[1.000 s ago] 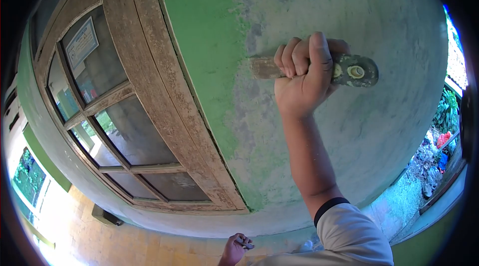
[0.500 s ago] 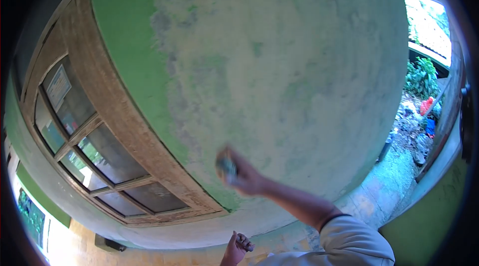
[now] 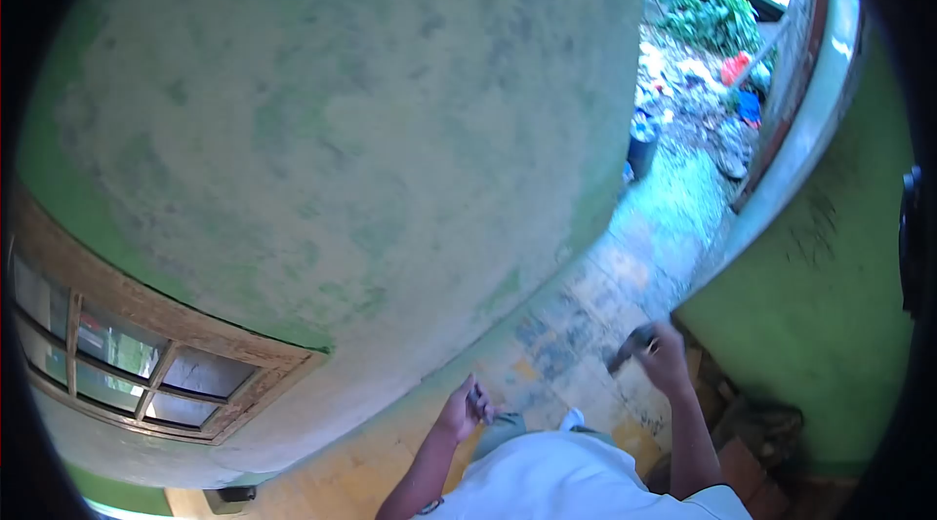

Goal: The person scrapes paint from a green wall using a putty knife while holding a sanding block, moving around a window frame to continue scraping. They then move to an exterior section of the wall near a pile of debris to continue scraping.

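My right hand (image 3: pixel 666 356) is raised over the floor on the right, away from the wall. Its fingers are closed on a small dark, flat piece (image 3: pixel 632 348) that looks like folded sandpaper. My left hand (image 3: pixel 463 410) is curled in front of my body, near the foot of the wall. Something small and greyish may be in its fingers, but I cannot make it out. A green wall (image 3: pixel 322 130) with a large whitish, scuffed patch fills the upper left. Neither hand touches it.
A worn wooden window frame (image 3: pixel 278 361) is set in the wall at left. Stained tiles (image 3: pixel 576 325) run outside to rubble and a dark bucket (image 3: pixel 641 147). At right stands another green wall (image 3: pixel 781 325), with a dark bundle (image 3: pixel 766 427) at its foot.
My right hand has left the scuffed wall and moved right and down, still holding the dark piece. The view has swung right. My left hand has come up a little and stays curled.
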The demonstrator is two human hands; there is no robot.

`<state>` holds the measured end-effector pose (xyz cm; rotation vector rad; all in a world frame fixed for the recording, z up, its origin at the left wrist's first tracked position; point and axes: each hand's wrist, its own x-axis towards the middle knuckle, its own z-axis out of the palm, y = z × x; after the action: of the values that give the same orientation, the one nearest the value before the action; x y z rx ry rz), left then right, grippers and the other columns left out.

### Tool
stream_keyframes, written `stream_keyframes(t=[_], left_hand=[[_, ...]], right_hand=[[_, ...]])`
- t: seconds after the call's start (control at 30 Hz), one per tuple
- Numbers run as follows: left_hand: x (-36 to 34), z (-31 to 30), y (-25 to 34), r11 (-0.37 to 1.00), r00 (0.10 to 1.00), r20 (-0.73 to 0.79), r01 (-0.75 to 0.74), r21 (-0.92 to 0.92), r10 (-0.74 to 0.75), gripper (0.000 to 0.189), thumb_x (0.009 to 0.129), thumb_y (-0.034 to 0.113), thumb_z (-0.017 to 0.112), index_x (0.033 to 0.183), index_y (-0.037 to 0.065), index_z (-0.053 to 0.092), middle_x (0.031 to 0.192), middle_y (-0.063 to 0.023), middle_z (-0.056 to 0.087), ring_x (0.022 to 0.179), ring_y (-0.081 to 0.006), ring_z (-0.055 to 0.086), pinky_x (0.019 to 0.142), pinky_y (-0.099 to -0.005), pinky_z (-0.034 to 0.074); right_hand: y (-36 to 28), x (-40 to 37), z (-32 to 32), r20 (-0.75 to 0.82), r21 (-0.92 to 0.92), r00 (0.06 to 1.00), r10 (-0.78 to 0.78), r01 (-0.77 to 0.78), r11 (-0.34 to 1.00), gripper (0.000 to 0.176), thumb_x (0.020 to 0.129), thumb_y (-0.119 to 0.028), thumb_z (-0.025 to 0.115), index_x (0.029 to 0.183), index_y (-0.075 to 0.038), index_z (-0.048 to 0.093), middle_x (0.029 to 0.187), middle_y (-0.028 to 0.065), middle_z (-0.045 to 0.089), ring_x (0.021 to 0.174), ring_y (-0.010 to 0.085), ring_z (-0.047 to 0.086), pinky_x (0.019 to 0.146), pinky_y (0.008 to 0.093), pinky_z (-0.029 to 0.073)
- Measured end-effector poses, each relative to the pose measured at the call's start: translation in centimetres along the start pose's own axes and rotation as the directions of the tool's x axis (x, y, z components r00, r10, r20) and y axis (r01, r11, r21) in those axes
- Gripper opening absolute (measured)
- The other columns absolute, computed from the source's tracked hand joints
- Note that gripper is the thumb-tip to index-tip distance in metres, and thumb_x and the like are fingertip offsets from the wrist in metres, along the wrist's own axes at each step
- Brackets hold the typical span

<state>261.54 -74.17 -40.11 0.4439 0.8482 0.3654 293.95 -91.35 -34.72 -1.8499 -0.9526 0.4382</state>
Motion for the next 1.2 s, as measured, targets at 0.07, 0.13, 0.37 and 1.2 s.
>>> stream_keyframes(t=[0.07,0.13,0.37,1.2], left_hand=[[2.3,2.6,-1.1,0.997,0.997,0.067,0.025,0.077,-0.03,0.035,0.09,0.044,0.052,0.077,0.011,0.048,0.059,-0.0019,0.046,0.055,-0.0179,0.053,0.082,-0.0461,0.048],[4.1,5.9,-1.5,0.993,0.993,0.108,0.041,0.112,-0.053,0.035,0.09,0.044,0.052,0.078,0.011,0.048,0.059,-0.0014,0.046,0.055,-0.0174,0.053,0.081,-0.0449,0.049],[10.0,13.4,-2.0,0.982,0.943,0.308,0.07,0.174,-0.122,0.036,0.091,0.046,0.048,0.08,0.011,0.049,0.071,-0.0036,0.051,0.073,-0.019,0.058,0.072,-0.0398,0.05],[33.7,38.0,16.9,0.909,0.886,0.318,-0.396,0.135,0.339,0.046,0.09,0.052,0.045,0.072,0.009,0.048,0.064,-0.0013,0.044,0.063,-0.0178,0.049,0.081,-0.0461,0.045]], right_hand=[[-1.1,-1.3,-2.9,-0.203,0.469,0.954,0.222,-0.104,0.877,0.026,0.069,-0.01,0.072,0.089,-0.002,0.057,0.075,0.0031,0.057,0.069,0.0146,0.057,0.064,0.0276,0.047],[-0.7,-2.8,-5.1,-0.239,0.626,0.919,0.314,-0.102,0.773,0.032,0.069,-0.007,0.07,0.096,-0.001,0.055,0.078,0.0043,0.057,0.071,0.0158,0.058,0.065,0.0281,0.048],[6.4,-6.2,-5.2,0.225,0.878,0.895,0.385,-0.357,0.319,0.038,0.074,-0.004,0.048,0.112,-0.003,0.046,0.079,0.0109,0.056,0.06,0.0204,0.059,0.056,0.0321,0.05],[14.9,31.8,-11.4,0.414,0.611,0.824,0.387,-0.567,0.553,0.021,0.093,-0.021,0.049,0.097,-0.001,0.055,0.073,0.0048,0.056,0.06,0.0114,0.055,0.057,0.0242,0.045]])
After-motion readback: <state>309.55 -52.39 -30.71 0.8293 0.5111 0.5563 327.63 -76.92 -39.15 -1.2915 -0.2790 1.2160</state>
